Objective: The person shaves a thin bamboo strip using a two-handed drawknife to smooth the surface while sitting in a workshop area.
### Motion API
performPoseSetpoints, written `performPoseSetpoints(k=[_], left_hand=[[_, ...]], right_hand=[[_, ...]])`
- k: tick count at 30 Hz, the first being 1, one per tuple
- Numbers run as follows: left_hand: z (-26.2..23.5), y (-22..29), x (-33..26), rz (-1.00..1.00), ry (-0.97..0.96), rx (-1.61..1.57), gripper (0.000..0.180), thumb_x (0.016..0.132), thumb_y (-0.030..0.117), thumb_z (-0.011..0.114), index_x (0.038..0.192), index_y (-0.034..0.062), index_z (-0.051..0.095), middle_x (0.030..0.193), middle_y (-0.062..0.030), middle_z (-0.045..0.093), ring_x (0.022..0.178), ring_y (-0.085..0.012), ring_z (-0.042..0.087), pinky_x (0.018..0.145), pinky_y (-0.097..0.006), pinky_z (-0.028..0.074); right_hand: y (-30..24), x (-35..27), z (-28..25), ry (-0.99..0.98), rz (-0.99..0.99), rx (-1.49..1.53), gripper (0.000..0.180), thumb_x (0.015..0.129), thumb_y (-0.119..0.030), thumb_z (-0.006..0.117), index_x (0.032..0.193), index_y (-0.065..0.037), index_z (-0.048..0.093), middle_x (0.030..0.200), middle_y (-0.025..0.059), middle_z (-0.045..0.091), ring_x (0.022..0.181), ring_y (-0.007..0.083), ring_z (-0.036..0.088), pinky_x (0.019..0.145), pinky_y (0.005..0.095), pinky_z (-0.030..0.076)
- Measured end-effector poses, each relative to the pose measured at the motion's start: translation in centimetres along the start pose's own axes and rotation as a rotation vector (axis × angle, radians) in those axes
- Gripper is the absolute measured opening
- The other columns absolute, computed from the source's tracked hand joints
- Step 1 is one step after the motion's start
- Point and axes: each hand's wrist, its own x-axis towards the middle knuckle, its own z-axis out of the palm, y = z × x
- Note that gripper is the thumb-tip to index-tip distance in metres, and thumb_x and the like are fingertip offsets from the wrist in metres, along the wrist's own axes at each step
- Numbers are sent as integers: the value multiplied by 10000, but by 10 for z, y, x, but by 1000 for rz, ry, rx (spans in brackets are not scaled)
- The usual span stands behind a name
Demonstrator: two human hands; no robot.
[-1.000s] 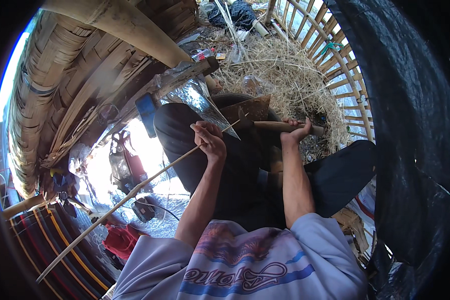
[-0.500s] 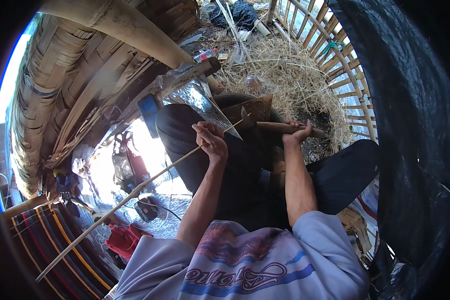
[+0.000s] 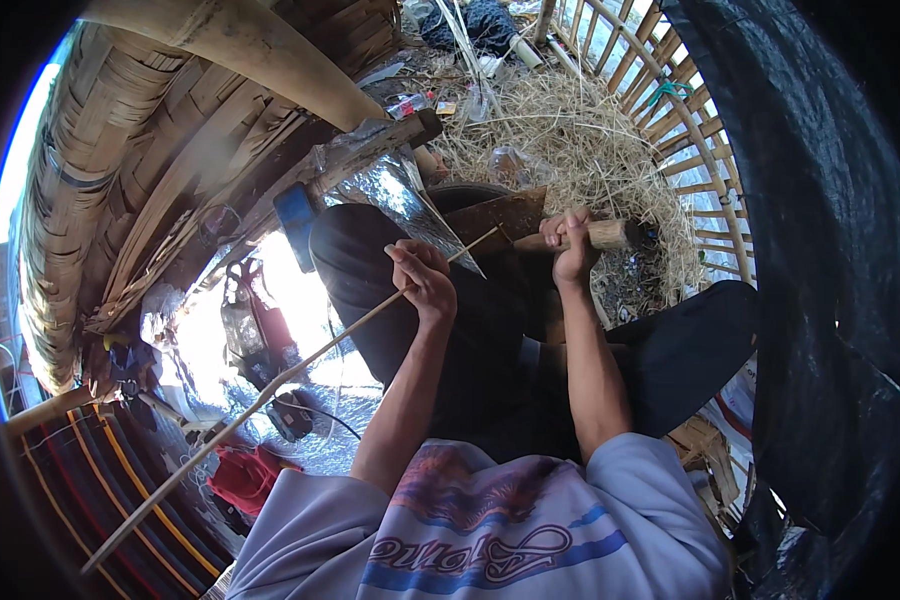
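Note:
My left hand (image 3: pixel 423 277) is closed around a long thin bamboo stick (image 3: pixel 288 375), above my left knee. The stick slants from a tip in front of my lap down to the lower left. My right hand (image 3: pixel 572 245) grips a wooden-handled knife (image 3: pixel 610 235), and the thick butt of the handle sticks out to the right of my fist. The blade end is close to the stick's tip; it is thin and dark here, and I cannot tell whether the two touch.
A brown board (image 3: pixel 510 215) lies just beyond my hands. Straw (image 3: pixel 580 130) and litter cover the ground ahead. A bamboo slat fence (image 3: pixel 690 125) curves along the right, beside black plastic sheeting (image 3: pixel 800 250). Woven bamboo (image 3: pixel 90 180) and a bamboo pole (image 3: pixel 250 50) stand at left.
My right hand has moved left and slightly away from me with the knife, and its handle has swung up a little. My left hand and the bamboo stick have barely moved.

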Motion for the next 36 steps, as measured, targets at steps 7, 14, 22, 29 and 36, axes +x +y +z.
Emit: performPoseSetpoints(k=[7, 14, 22, 29, 36], left_hand=[[-2, -4, 0, 13, -38, 16, 493, 992, 506, 311, 711, 105, 371, 590, 38, 291, 457, -50, 253, 409, -222, 199], [-1, -5, -3, 5, -33, 14, 501, 994, 502, 303, 721, 90, 384, 591, 34, 322, 463, -46, 285, 412, -217, 215], [12, 4, -1, 116, -4, 109, 390, 1006, 457, 311, 978, 80, 403, 637, 21, 362, 464, -45, 288, 403, -219, 228], [8, -7, 4, 13, -28, 134, 298, 1030, 360, 319, 1008, 83, 425, 668, 21, 373, 561, -48, 325, 493, -208, 298], [5, -9, 8, 80, -60, 202, 389, 1027, 401, 307, 956, 57, 472, 688, 21, 388, 605, -59, 331, 558, -222, 302]], right_hand=[[21, -19, 2, -297, -113, -596, 267, 842, -146, 658, 663, -60, 480, 612, 1, 512, 571, 80, 493, 525, 261, 394], [21, -22, 13, -297, 103, -380, 238, 800, -108, 676, 640, -61, 507, 571, -28, 481, 546, 36, 456, 502, 242, 361], [-7, 3, 3, 57, 34, -353, 248, 871, -157, 642, 709, -71, 476, 581, 8, 481, 511, 120, 484, 495, 277, 384], [22, 1, -11, 42, 72, -434, 168, 902, -90, 589, 770, -43, 495, 724, 48, 558, 728, 144, 581, 700, 294, 486], [24, 4, -35, 125, 128, -812, 97, 864, -134, 580, 826, -45, 572, 793, 50, 604, 807, 141, 581, 802, 303, 439]])
